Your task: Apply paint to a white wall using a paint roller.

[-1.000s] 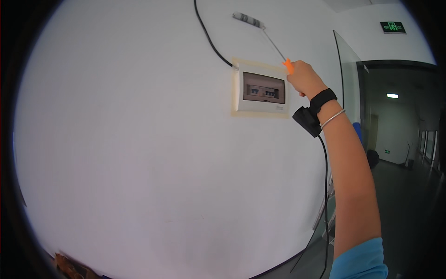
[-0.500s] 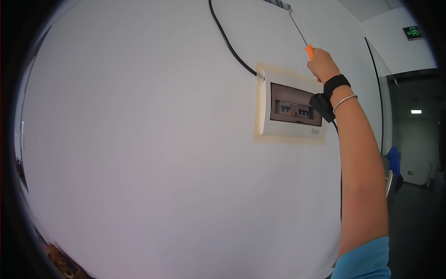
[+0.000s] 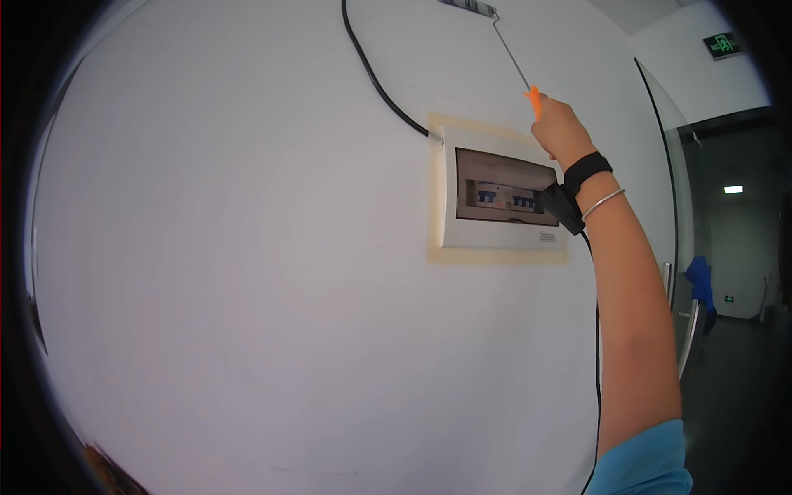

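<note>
Raised in front of the white wall (image 3: 247, 289), my right hand (image 3: 563, 129) is closed round the orange handle of a paint roller (image 3: 534, 102). A thin bent metal rod runs up and left from the handle to the roller head (image 3: 470, 7), which lies at or close to the wall near the top edge. Below my hand, a white breaker box (image 3: 495, 234) with a tinted window is set on the wall, framed by yellowish masking tape (image 3: 495, 256). A black device is strapped to my right wrist and covers part of the box. My left hand is out of view.
A thick black cable (image 3: 373, 78) curves down the wall into the box's upper left corner. A thin black cord (image 3: 598, 371) hangs beside my forearm. On the right are a glass door with a metal handle (image 3: 690, 338), a blue cloth (image 3: 700, 279) and a dark doorway.
The breaker box and surroundings have shifted left in the view. My right hand and the roller appear slightly further left and lower, with the grip unchanged; more of the roller head shows.
</note>
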The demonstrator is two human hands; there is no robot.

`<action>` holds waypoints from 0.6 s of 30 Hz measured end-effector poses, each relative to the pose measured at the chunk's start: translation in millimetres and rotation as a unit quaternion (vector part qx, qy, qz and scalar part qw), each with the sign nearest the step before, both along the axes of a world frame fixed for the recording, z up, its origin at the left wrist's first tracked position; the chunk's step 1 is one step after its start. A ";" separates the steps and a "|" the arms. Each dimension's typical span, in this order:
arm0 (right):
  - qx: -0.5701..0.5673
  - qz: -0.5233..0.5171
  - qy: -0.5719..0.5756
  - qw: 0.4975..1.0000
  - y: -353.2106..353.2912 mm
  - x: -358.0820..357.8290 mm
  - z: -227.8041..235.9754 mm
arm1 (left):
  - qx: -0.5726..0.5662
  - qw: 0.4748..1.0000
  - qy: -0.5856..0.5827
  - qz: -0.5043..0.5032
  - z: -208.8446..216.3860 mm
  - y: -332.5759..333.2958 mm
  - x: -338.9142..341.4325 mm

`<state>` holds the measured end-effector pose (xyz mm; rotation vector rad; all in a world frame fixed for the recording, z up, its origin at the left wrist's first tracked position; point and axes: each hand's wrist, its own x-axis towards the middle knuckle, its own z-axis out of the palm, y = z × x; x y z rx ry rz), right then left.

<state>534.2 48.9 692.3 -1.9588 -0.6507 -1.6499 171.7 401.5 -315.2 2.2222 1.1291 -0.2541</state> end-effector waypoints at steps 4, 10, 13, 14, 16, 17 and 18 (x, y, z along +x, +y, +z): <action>-0.003 -0.009 0.014 1.000 -11.9 -24.1 -34.0 | 0.005 1.000 -0.002 -0.018 1.9 0.3 -12.8; -0.016 0.002 0.089 0.996 -36.9 -81.6 -101.6 | 0.010 0.999 0.005 -0.046 -3.4 -8.1 -60.8; -0.039 -0.016 0.115 0.992 -47.8 -106.9 -133.9 | 0.008 0.998 0.014 -0.056 -9.1 -15.3 -97.3; -0.042 -0.021 0.124 0.991 -51.8 -118.3 -144.0 | 0.006 0.998 0.017 -0.060 -11.1 -18.2 -110.6; -0.054 -0.022 0.166 0.984 -55.8 -144.3 -164.6 | 0.003 0.997 0.024 -0.067 -16.5 -22.6 -138.1; -0.059 -0.027 0.176 0.982 -59.5 -149.6 -174.7 | 0.002 0.997 0.030 -0.070 -19.7 -26.7 -151.6; -0.069 -0.021 0.165 0.984 -64.1 -155.2 -181.9 | -0.001 0.997 0.032 -0.067 -21.8 -32.1 -165.4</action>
